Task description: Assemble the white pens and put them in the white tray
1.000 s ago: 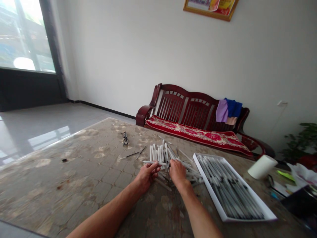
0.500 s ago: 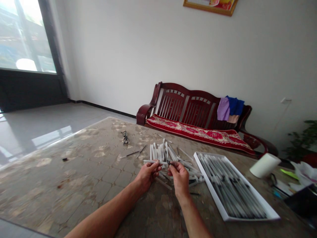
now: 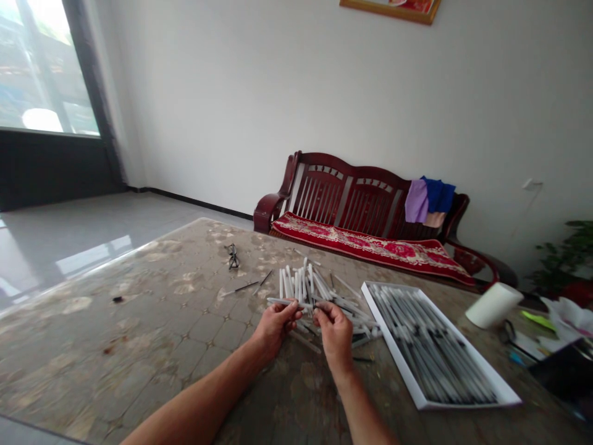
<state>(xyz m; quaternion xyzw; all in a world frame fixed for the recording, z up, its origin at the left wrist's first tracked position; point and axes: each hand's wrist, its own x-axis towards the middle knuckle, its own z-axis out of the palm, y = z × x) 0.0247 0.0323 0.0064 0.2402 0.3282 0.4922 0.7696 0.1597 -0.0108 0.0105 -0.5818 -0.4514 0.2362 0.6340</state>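
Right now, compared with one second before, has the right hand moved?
Yes. Judged against the white tray, the right hand has drawn back a little toward the person.

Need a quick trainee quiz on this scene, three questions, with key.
1. True or false: the left hand holds a white stick across its fingers.
2. Multiple choice: what lies in the white tray? A) long sticks in rows B) coins C) potted plants
3. Fill in the blank: the purple and blue cloths hang over the ____ of the wooden bench.

Key: 1 true; 2 A; 3 backrest
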